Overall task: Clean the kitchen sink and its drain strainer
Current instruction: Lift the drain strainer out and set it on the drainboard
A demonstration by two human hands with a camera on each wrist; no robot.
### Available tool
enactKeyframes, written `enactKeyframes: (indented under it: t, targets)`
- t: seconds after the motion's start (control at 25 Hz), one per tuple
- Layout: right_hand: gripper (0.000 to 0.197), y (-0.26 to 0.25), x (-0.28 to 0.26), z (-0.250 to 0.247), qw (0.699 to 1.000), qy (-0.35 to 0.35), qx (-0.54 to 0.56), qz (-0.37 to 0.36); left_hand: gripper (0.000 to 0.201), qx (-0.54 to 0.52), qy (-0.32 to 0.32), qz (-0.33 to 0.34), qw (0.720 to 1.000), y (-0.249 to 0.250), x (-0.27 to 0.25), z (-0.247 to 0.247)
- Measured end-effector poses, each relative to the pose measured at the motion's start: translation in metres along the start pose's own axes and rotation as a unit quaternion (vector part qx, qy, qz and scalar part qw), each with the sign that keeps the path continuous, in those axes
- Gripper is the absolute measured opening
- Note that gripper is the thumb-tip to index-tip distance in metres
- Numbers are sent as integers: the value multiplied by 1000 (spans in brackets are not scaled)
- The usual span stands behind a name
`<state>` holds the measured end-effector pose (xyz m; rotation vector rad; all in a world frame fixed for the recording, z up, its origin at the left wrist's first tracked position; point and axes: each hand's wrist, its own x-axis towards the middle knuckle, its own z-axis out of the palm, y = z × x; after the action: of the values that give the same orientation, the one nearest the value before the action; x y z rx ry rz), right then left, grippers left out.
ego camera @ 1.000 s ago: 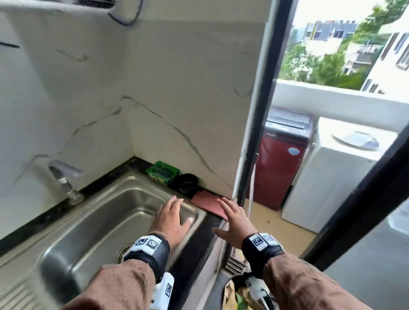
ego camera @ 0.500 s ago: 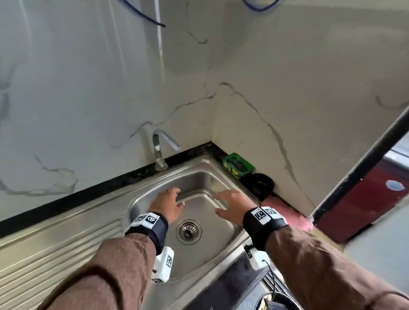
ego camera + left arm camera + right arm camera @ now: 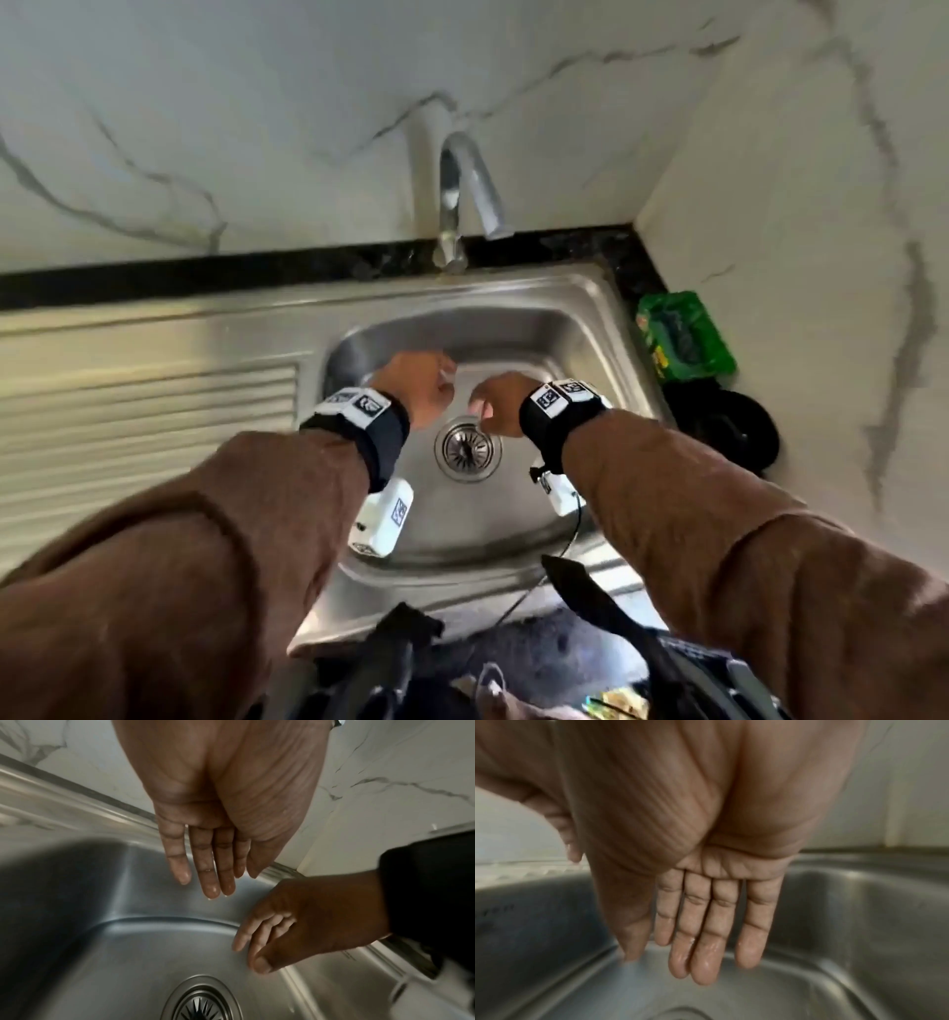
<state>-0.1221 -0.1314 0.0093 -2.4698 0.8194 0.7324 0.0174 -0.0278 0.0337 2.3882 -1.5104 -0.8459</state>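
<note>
A stainless steel sink (image 3: 575, 329) fills the middle of the head view, with a round drain strainer (image 3: 467, 448) set in its floor, also seen in the left wrist view as drain strainer (image 3: 203, 1004). Both my hands hang over the basin just behind the drain. My left hand (image 3: 418, 388) has straight fingers (image 3: 213, 874) pointing down and holds nothing. My right hand (image 3: 495, 406) is just right of it, with wet, straight fingers (image 3: 706, 953) above the sink floor (image 3: 757, 994), also empty. Neither hand touches the strainer.
A chrome tap (image 3: 459, 205) rises at the sink's back edge. A ribbed draining board (image 3: 144, 411) lies to the left. On the black counter at right sit a green sponge pack (image 3: 683, 342) and a black round dish (image 3: 729, 437). Marble walls close the corner.
My view has swung left and down from the balcony door onto the sink. Both hands moved from the sink's right edge to over the basin, close together above the drain.
</note>
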Motion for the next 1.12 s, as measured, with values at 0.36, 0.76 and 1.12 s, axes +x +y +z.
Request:
enactKeyframes:
  t: [0.36, 0.76, 1.12]
  targets:
    - [27, 14, 101, 82, 993, -97, -73, -14, 28, -50, -23, -113, 992, -23, 14, 30]
    - [31, 27, 113, 106, 998, -51, -19, 29, 24, -91, -66, -153, 982, -26, 22, 56]
    - [27, 21, 101, 103, 999, -13, 14, 38, 27, -73, -75, -134, 985, -27, 16, 56]
